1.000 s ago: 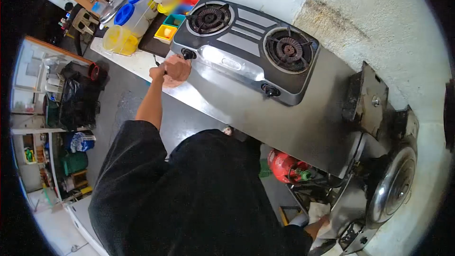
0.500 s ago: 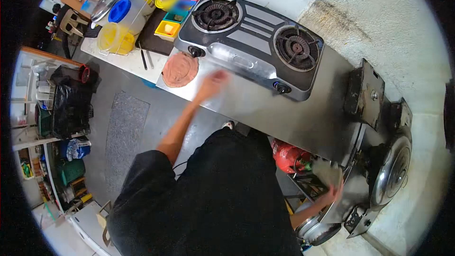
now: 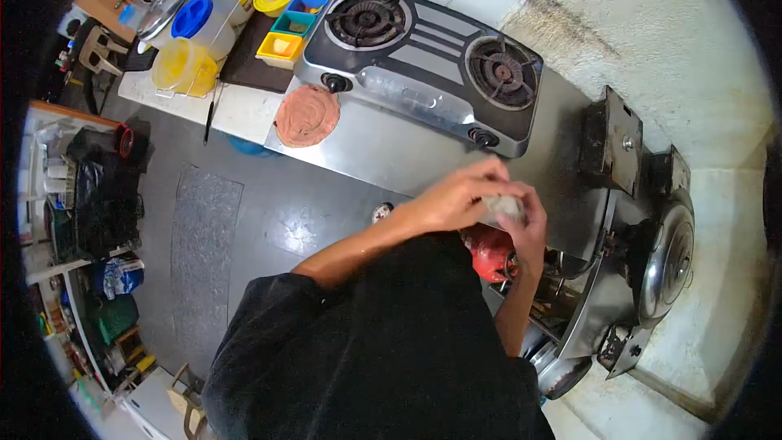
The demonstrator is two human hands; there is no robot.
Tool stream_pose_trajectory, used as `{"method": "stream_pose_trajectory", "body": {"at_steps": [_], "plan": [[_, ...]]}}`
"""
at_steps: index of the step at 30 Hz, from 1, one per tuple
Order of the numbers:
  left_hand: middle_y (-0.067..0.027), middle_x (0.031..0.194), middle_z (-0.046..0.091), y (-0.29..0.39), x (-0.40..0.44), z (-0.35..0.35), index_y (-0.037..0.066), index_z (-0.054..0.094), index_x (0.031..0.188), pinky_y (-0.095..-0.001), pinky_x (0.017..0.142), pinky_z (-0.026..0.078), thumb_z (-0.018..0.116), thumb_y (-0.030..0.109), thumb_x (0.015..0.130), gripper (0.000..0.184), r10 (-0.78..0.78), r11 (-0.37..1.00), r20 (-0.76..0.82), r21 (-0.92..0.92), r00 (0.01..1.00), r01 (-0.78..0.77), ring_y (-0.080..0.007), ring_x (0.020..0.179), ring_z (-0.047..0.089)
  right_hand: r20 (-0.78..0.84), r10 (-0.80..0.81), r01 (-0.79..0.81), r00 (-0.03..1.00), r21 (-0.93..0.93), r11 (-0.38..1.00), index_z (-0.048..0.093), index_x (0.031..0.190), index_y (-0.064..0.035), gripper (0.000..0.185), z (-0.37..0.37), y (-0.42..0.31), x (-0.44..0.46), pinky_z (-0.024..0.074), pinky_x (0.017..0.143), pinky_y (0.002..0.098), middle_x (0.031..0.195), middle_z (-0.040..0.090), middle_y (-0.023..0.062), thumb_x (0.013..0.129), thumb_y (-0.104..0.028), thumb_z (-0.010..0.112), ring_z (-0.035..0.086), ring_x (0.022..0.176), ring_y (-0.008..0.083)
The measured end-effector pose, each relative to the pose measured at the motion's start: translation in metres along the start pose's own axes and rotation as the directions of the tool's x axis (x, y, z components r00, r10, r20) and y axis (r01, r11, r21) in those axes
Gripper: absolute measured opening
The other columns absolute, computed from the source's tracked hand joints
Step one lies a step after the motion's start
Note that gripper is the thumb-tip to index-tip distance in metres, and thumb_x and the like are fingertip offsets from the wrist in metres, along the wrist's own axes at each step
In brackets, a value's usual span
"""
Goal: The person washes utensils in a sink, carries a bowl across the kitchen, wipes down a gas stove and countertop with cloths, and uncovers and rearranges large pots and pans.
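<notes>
My left hand [image 3: 456, 200] and my right hand [image 3: 529, 224] meet in front of my body, over the counter's front edge. Between them is a small pale grey object [image 3: 503, 207], blurred and partly covered by fingers, so its kind is unclear. My right hand grips it from the right side; my left fingers curl over it from the left. Beyond them stands a two-burner gas stove [image 3: 423, 65]. A flat, round, reddish-brown disc [image 3: 307, 116] lies on the counter by the stove's left knob.
Left of the stove sit small coloured tubs [image 3: 279, 46], blue-lidded containers [image 3: 192, 18] and a yellow-tinted tub [image 3: 184, 69]. A red gas cylinder [image 3: 490, 257] stands below the counter edge. A large metal lid [image 3: 672, 261] leans at the right.
My right hand has come up from beside the lower shelf with the pale object. My left hand has moved right, away from near the disc, and joined it.
</notes>
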State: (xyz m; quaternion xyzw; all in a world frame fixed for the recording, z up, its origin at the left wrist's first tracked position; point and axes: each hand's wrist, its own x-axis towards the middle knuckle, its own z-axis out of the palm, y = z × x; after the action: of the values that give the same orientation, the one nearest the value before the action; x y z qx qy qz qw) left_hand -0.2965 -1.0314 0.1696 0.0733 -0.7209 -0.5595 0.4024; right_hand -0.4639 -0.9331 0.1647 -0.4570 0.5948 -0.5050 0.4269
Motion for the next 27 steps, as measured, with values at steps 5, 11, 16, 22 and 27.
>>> {"method": "stream_pose_trajectory", "body": {"at_steps": [5, 11, 16, 22, 27], "plan": [[-0.0089, 0.079, 0.059, 0.002, -0.019, -0.058, 0.003, 0.064, 0.103, -0.0307, 0.066, 0.044, 0.055, -0.005, 0.072, 0.034, -0.131, 0.964, -0.038, 0.230, 0.991, 0.137, -0.0222, 0.067, 0.053, 0.206, 0.116, -0.059, 0.972, -0.265, 0.963, 0.060, 0.089, -0.0015, 0.015, 0.012, 0.011, 0.015, 0.0435, 0.079, 0.0255, 0.103, 0.060, 0.0045, 0.077, -0.006, 0.067, 0.056, 0.090, 0.0108], [-0.0107, 0.085, 0.065, -0.001, -0.015, -0.109, 0.006, 0.066, 0.100, -0.0279, 0.070, 0.047, 0.058, 0.000, 0.074, 0.028, -0.064, 0.910, -0.144, 0.399, 0.988, 0.117, -0.0196, 0.076, 0.061, 0.186, -0.224, 0.217, 0.957, 0.058, 0.974, 0.046, 0.097, -0.0061, 0.019, 0.038, 0.034, 0.070, 0.0350, 0.061, 0.0175, 0.084, 0.049, -0.0015, 0.084, -0.003, 0.059, 0.043, 0.072, 0.0039], [-0.0110, 0.078, 0.061, 0.025, -0.011, -0.149, 0.006, 0.067, 0.097, -0.0330, 0.068, 0.047, 0.060, -0.002, 0.071, 0.028, -0.054, 0.787, -0.205, 0.594, 0.977, 0.168, -0.0247, 0.072, 0.058, 0.118, -0.320, 0.325, 0.940, -0.024, 0.945, 0.056, 0.102, -0.0029, 0.020, 0.069, -0.014, 0.094, 0.0407, 0.065, 0.0211, 0.084, 0.058, 0.0018, 0.082, -0.001, 0.060, 0.052, 0.078, 0.0067], [-0.0073, 0.101, 0.062, 0.019, -0.064, -0.150, 0.013, 0.064, 0.108, -0.0362, 0.078, 0.048, 0.070, 0.014, 0.067, 0.042, -0.406, 0.624, 0.198, 0.773, 0.892, 0.112, -0.0269, 0.096, 0.059, 0.416, -0.448, 0.583, 0.791, -0.294, 0.757, 0.066, 0.093, -0.0060, 0.022, 0.075, 0.021, 0.068, 0.0465, 0.078, 0.0308, 0.087, 0.062, 0.0098, 0.073, 0.001, 0.064, 0.060, 0.083, 0.0259], [-0.0159, 0.136, 0.039, -0.088, -0.131, -0.102, 0.014, 0.048, 0.130, -0.0523, 0.104, 0.025, 0.058, 0.040, 0.082, 0.056, -0.665, 0.453, 0.157, 0.862, 0.730, 0.228, -0.0360, 0.128, 0.033, 0.497, -0.120, 0.367, 0.859, -0.435, 0.822, 0.066, 0.095, -0.0067, 0.020, 0.042, 0.103, 0.023, 0.0457, 0.082, 0.0332, 0.088, 0.062, 0.0110, 0.076, -0.007, 0.065, 0.060, 0.087, 0.0279]]}}
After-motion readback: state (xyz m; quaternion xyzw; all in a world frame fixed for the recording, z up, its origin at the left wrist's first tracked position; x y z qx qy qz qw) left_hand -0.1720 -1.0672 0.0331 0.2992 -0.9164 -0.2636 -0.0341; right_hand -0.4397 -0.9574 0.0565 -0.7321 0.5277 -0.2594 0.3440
